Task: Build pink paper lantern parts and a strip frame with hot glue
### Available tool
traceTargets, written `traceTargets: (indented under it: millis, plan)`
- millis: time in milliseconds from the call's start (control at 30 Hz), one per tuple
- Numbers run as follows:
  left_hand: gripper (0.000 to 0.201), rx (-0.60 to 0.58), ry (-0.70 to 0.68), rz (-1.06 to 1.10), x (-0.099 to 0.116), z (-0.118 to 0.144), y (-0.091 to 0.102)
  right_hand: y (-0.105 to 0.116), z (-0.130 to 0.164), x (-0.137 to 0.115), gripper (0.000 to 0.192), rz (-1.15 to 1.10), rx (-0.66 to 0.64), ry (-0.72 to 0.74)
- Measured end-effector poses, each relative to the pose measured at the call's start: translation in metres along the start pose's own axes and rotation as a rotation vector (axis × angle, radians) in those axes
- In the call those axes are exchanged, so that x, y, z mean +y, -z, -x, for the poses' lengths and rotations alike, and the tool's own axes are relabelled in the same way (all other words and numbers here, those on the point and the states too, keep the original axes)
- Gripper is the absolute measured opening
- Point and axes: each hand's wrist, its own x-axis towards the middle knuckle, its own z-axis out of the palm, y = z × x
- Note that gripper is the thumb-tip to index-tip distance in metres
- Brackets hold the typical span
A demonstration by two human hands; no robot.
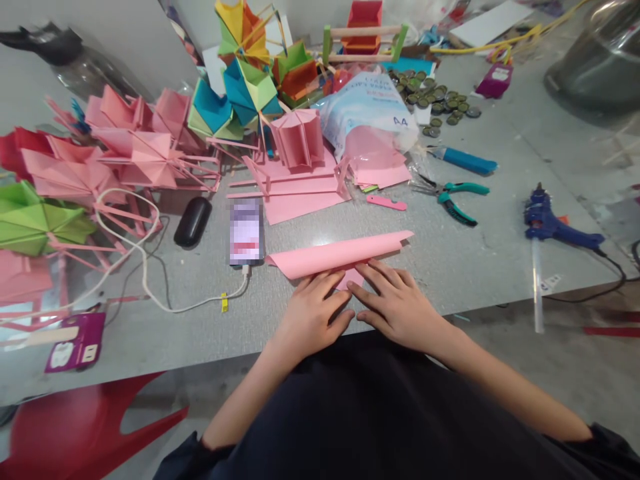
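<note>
A pink sheet of paper (340,255) lies folded over on the grey table (490,220) right in front of me. My left hand (311,312) and my right hand (396,300) rest flat on its near part, fingertips almost meeting at the middle, pressing the paper down. The far flap of the sheet curls up loosely. A phone (247,232) on a white charging cable (150,280) lies just left of the paper.
Pink, green and multicoloured folded paper shapes (145,153) crowd the left and back. Flat pink sheets (300,200), an A4 paper pack (370,107), teal pliers (453,199), a blue cutter (467,161), bottle caps (435,100) and a blue glue gun (550,223) lie further back and right. A red chair (75,427) stands at lower left.
</note>
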Motion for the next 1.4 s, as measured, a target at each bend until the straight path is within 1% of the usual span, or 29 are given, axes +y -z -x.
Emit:
traceTargets:
  millis: [100, 233, 300, 433, 633, 767, 867, 1133, 1267, 1400]
  plan:
    - [0.023, -0.006, 0.014, 0.004, 0.000, 0.000, 0.000, 0.000, 0.001, 0.001, 0.048, -0.030, 0.031, 0.013]
    - [0.026, 0.000, 0.016, -0.006, 0.000, 0.000, 0.000, -0.001, 0.004, -0.001, 0.037, -0.023, 0.151, 0.032]
    - [0.029, 0.007, 0.007, -0.014, 0.000, 0.000, 0.000, -0.001, 0.005, -0.003, 0.033, -0.003, 0.174, 0.034]
    - [0.029, -0.003, 0.015, -0.006, 0.001, -0.001, 0.000, -0.003, 0.005, -0.005, 0.032, 0.005, 0.175, 0.029]
    - [0.028, -0.001, 0.033, 0.002, 0.001, -0.001, -0.001, -0.007, 0.007, -0.007, 0.036, -0.018, 0.171, 0.020]
    - [0.026, 0.005, 0.046, 0.014, -0.001, 0.000, -0.003, -0.008, 0.005, -0.010, 0.035, 0.020, 0.169, 0.011]
    - [0.029, 0.005, 0.082, 0.047, -0.002, 0.000, -0.005, -0.006, 0.003, -0.011, 0.033, 0.056, 0.169, 0.021]
    - [0.032, 0.009, 0.095, 0.081, -0.002, -0.001, -0.005, -0.007, -0.001, -0.012, 0.045, 0.052, 0.117, -0.009]
    - [0.035, -0.014, 0.093, 0.071, -0.002, 0.000, -0.004, -0.007, -0.001, -0.012, 0.057, 0.076, 0.075, -0.022]
    - [0.039, -0.015, 0.055, 0.025, -0.004, 0.002, -0.005, -0.007, -0.003, -0.011, 0.070, 0.097, 0.020, -0.041]
